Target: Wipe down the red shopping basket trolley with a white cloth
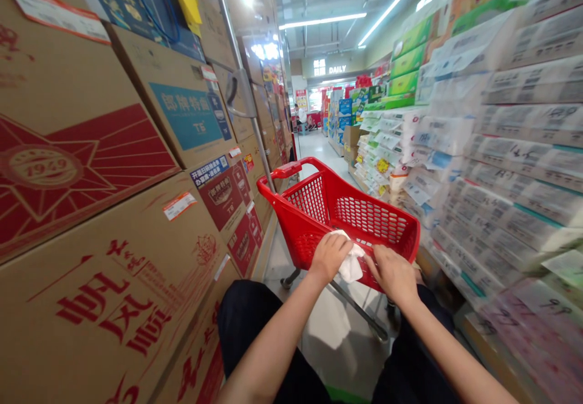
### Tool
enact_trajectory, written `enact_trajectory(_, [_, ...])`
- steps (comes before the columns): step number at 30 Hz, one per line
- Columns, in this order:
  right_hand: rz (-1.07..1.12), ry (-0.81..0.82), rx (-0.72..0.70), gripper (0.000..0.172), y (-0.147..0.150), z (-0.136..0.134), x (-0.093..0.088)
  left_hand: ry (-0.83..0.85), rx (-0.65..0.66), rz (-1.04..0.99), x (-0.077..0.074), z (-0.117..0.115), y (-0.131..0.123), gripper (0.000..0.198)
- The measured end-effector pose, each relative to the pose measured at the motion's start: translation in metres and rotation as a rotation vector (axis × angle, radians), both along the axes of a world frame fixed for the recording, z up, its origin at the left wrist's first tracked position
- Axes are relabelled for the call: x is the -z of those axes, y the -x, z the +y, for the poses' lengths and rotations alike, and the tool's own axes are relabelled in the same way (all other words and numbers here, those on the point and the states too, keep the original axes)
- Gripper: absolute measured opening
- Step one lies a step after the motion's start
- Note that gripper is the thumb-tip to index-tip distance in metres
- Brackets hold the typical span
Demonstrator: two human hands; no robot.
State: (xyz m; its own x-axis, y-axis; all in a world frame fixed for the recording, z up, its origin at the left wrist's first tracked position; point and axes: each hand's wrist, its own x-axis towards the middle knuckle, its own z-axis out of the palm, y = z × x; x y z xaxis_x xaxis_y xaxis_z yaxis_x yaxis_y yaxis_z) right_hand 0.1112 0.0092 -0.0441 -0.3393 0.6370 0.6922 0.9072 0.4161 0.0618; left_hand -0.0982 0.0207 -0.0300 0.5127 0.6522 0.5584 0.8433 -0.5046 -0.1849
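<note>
A red plastic shopping cart (300, 237) with perforated basket walls stands in front of me on wheeled metal legs. My left hand (331, 253) is closed on a white cloth (351, 265), pressed to the near rim of the basket. Part of the cloth hangs down over the outside of the red wall. On the same rim, to the right of the cloth, my right hand (392, 270) grips the edge with its fingers bent over it. The cart's handle (298, 167) points to the far left, beside a metal pole (255, 124).
Stacked cardboard cartons (91, 282) form a wall close on my left. Piles of wrapped paper packs (514, 149) rise close on my right. A pale floor aisle (314, 149) runs ahead between shelves, with a person (302, 115) far off. My knees flank the cart.
</note>
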Motion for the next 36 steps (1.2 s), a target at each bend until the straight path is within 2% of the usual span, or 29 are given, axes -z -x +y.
enact_trajectory(6, [0.017, 0.062, -0.044, 0.018, -0.002, 0.002, 0.004, -0.083, -0.098, -0.211, -0.039, 0.0, -0.003, 0.021])
enact_trajectory(9, [0.014, 0.1, -0.061, 0.017, -0.004, 0.001, 0.004, -0.004, -0.112, -0.286, -0.05, 0.005, -0.01, 0.039])
enact_trajectory(12, [0.005, 0.128, -0.085, 0.016, -0.005, 0.0, 0.002, 0.111, -0.049, -0.381, -0.046, 0.006, -0.007, 0.061])
enact_trajectory(13, [0.007, 0.135, -0.089, 0.015, -0.005, 0.0, 0.002, 0.145, -0.006, -0.388, -0.043, 0.005, -0.004, 0.059])
enact_trajectory(16, [0.017, 0.144, -0.078, 0.015, -0.005, -0.001, 0.002, 0.206, 0.114, -0.317, -0.036, 0.001, 0.01, 0.032])
enact_trajectory(17, [0.022, 0.143, -0.073, 0.015, -0.005, -0.001, 0.002, 0.208, 0.124, -0.28, -0.035, 0.001, 0.013, 0.032])
enact_trajectory(19, [0.03, 0.144, -0.073, 0.014, -0.005, -0.001, 0.002, 0.194, 0.109, -0.198, -0.032, 0.001, 0.015, 0.034])
enact_trajectory(22, [0.033, 0.147, -0.091, 0.016, -0.002, 0.0, 0.003, 0.173, 0.113, -0.057, -0.025, 0.003, 0.005, 0.04])
enact_trajectory(26, [0.013, 0.158, -0.154, 0.023, 0.001, -0.001, 0.001, 0.127, 0.068, 0.002, -0.015, 0.005, -0.012, 0.041])
enact_trajectory(31, [0.006, 0.112, -0.26, 0.041, -0.021, -0.001, 0.0, 0.133, 0.06, 0.022, -0.01, 0.014, 0.002, 0.03])
enact_trajectory(33, [0.004, 0.078, -0.243, 0.037, -0.038, 0.001, 0.003, 0.139, 0.053, 0.005, -0.009, 0.016, 0.012, 0.032])
enact_trajectory(36, [-0.031, 0.087, -0.255, 0.023, -0.056, 0.008, 0.011, 0.126, 0.003, -0.053, -0.009, 0.013, 0.019, 0.036])
